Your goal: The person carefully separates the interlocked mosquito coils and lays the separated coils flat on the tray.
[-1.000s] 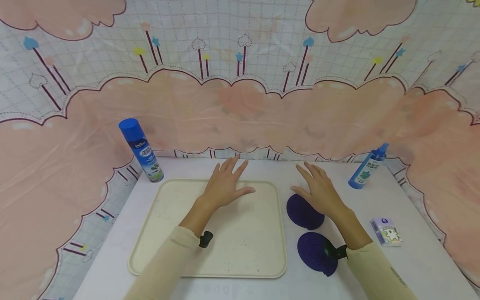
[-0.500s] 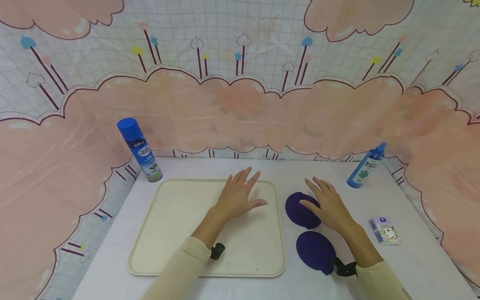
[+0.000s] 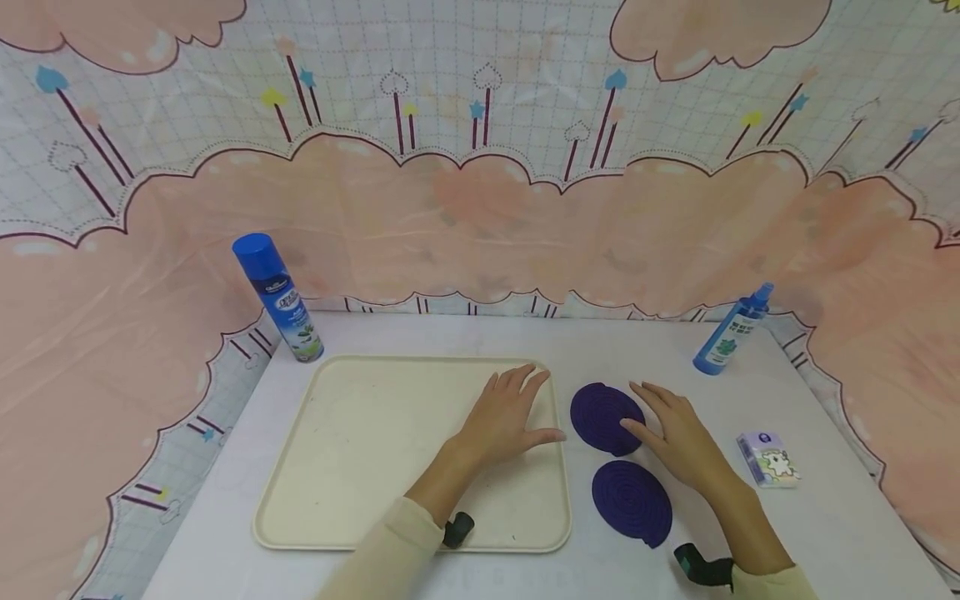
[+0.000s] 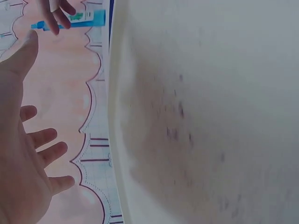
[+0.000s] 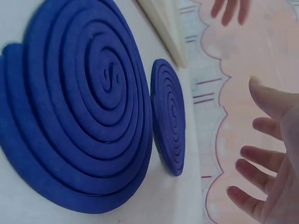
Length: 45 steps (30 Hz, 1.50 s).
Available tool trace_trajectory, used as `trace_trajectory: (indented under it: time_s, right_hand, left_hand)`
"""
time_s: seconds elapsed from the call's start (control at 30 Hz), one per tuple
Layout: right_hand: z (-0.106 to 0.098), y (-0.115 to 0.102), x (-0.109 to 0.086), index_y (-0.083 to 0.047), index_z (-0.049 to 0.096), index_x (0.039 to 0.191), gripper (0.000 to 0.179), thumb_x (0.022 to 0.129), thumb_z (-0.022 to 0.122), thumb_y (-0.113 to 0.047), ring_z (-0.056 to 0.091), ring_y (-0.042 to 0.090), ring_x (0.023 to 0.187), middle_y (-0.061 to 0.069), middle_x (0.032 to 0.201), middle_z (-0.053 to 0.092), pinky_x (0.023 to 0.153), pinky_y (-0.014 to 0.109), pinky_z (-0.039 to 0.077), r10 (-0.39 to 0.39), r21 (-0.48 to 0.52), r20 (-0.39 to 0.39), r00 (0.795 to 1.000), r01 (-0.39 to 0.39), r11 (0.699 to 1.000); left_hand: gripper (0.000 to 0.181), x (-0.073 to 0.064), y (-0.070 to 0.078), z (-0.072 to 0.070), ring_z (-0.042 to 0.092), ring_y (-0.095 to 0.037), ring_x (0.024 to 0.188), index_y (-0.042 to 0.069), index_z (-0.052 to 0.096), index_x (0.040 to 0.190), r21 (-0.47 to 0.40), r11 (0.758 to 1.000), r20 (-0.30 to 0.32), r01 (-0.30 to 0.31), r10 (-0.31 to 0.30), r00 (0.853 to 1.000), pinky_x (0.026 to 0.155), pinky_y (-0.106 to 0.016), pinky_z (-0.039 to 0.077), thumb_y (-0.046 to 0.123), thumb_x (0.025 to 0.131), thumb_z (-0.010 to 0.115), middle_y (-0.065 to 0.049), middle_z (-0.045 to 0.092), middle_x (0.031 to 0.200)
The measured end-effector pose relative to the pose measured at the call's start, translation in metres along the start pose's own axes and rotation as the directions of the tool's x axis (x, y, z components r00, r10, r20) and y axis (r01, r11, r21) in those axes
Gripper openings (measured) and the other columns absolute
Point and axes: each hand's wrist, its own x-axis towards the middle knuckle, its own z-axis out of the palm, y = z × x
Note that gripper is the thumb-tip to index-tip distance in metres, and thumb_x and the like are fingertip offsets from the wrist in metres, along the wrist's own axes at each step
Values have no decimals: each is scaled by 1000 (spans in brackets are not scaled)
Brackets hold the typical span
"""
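Observation:
Two flat spiral mosquito coils, dark blue, lie on the white table to the right of the tray: the far coil (image 3: 598,417) and the near coil (image 3: 628,502). My right hand (image 3: 681,442) hovers at the far coil's right side with fingers spread. In the right wrist view the same hand (image 5: 280,163) holds nothing and stands apart from both coils. Over the right part of the cream tray (image 3: 375,454) is my left hand (image 3: 501,427), thumb and fingers extended. The left wrist view shows that hand (image 4: 21,154) above the tray surface, grasping nothing.
A blue aerosol can (image 3: 279,297) stands behind the tray's far left corner. At the back right is a blue spray bottle (image 3: 732,330). A small purple-and-white box (image 3: 770,460) lies right of my right hand. Printed cloth (image 3: 480,225) hangs behind the table.
Both hands have moved right and nearer to me; the left slid across over the tray toward its right rim, and the right uncovered most of the far coil. The objects stay put.

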Motion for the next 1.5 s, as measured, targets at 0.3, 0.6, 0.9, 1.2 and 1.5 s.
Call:
trace_trajectory:
  time_s: [0.3, 0.6, 0.9, 1.2, 1.5]
  right_hand:
    - [-1, -4, -17, -9, 46, 152, 64, 103, 56, -49, 39, 51, 142, 26, 157, 42, 110, 75, 35, 72, 31, 39, 997, -73, 997]
    - [6, 0, -32, -12, 59, 143, 50, 102, 60, -41, 47, 49, 136, 22, 149, 55, 108, 75, 38, 60, 47, 27, 998, -61, 997]
    - [9, 8, -49, -11, 66, 135, 42, 102, 62, -36, 53, 51, 131, 22, 142, 61, 104, 74, 41, 92, 52, 37, 995, -93, 994]
    - [14, 12, -61, -11, 68, 132, 38, 101, 64, -32, 55, 51, 129, 21, 139, 64, 103, 73, 43, 94, 73, 22, 995, -96, 993]
    - [20, 13, -68, -8, 73, 124, 33, 98, 68, -27, 60, 50, 124, 21, 132, 68, 102, 70, 45, 86, 87, 17, 996, -87, 992]
  left_hand:
    - [89, -5, 29, 6, 50, -24, 138, 14, 46, 149, 24, 997, -2, -75, 75, 997, 122, -40, 38, 73, 85, 63, -5, 53, 149]
    - [84, -13, 50, 18, 50, -26, 138, 24, 40, 156, -22, 992, 62, -121, 122, 991, 121, -42, 39, 68, 88, 65, -7, 52, 151]
    - [72, -23, 68, 28, 45, -25, 141, 30, 45, 154, -189, 979, 184, -72, 107, 977, 121, -58, 34, 58, 92, 67, -4, 50, 151]
    - [69, -32, 81, 39, 42, -22, 145, 32, 46, 153, -154, 986, 221, -70, 104, 970, 121, -69, 28, 58, 92, 66, -1, 48, 155]
    - [68, -37, 86, 48, 43, -20, 140, 33, 47, 153, -95, 992, 224, -79, 98, 970, 120, -70, 27, 59, 92, 65, 0, 49, 151]
